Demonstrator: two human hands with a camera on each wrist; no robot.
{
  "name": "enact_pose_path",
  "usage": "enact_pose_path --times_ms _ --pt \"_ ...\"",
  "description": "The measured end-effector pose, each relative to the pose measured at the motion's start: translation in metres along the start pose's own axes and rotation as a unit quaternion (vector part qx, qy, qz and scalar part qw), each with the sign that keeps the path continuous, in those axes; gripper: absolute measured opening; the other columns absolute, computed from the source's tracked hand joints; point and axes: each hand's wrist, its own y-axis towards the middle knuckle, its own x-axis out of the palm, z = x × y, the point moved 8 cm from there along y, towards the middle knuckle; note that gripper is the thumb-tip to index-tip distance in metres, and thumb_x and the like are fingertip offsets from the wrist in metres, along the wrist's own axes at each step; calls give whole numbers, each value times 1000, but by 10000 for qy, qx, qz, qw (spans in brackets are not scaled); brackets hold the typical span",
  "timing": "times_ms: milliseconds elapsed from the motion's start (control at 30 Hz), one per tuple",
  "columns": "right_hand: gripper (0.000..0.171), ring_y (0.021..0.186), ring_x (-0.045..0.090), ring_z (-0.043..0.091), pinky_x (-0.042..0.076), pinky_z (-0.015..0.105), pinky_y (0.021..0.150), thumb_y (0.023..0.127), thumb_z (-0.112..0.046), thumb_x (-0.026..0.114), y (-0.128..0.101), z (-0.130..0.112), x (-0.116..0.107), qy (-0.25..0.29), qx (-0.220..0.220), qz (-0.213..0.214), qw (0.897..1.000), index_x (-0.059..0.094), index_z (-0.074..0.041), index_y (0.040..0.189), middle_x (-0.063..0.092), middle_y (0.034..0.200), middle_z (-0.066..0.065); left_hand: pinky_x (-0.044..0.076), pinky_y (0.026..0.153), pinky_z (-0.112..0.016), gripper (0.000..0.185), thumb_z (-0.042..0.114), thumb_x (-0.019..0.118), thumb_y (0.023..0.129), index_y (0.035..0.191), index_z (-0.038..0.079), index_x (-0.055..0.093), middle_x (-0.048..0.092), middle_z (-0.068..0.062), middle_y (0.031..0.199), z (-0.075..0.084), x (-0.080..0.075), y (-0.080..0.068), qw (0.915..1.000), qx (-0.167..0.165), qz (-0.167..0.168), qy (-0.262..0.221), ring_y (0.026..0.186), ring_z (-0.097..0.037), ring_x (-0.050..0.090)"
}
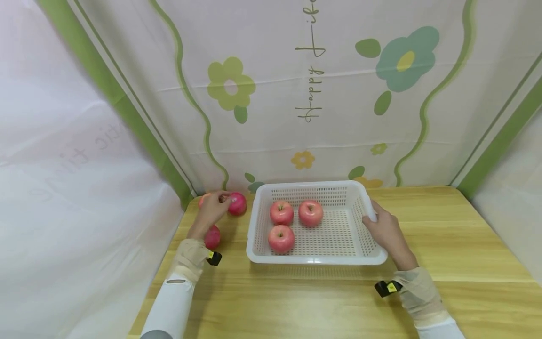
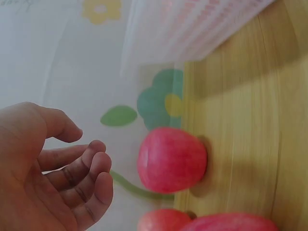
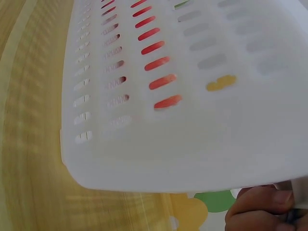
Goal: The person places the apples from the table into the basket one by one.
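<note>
My left hand [image 1: 213, 209] hovers over the far left of the table with loosely bent fingers and nothing in them. Close beside it in the left wrist view is a red apple [image 2: 172, 161], apart from the fingertips. Another apple [image 1: 212, 237] lies nearer, by the left wrist, and one more [image 1: 203, 200] is mostly hidden behind the left hand. On the right, my right hand [image 1: 386, 230] grips the rim of a white plastic basket [image 1: 313, 260]. Inside the basket, towards its left, are three apples [image 1: 281, 239]. The right wrist view shows the slotted basket wall [image 3: 159, 154].
A wooden table [image 1: 296, 301] carries everything. Behind it hangs a white curtain [image 1: 271, 132] with printed flowers, and more white fabric [image 1: 84, 188] closes off the left side. The basket stands near the table's far edge.
</note>
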Motion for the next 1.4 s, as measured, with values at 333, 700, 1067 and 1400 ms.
enact_pose_path --times_ms 333,700,1067,1400 --pt "73 87 79 41 66 37 59 107 -18 50 -1 -2 -1 -8 -33 39 10000 17 -2 170 56 136 47 58 86 -39 42 25 58 101 129 -3 71 76 -23 110 -21 -17 15 9998 -139 91 -67 94 -29 71" --pt "72 88 79 43 66 39 60 108 -17 52 -2 -2 -2 4 -90 83 9999 18 1 169 56 136 47 51 111 -58 52 27 59 104 143 -7 60 66 -34 134 -33 -41 33 9988 -325 33 371 126 -47 63" --pt "72 89 78 43 66 39 60 108 -17 52 -3 -2 -1 79 -89 101 9999 19 0 169 56 137 47 47 115 -60 66 27 64 98 149 -13 50 55 -39 144 -53 -42 43 9969 -523 -262 518 134 -52 54" --pt "71 86 79 40 66 38 59 108 -17 53 -3 0 -1 167 -86 128 9997 19 -1 169 58 135 46 30 123 -72 80 24 65 91 156 -14 37 35 -47 156 -81 -27 44 9931 -712 -615 696 145 -65 32"
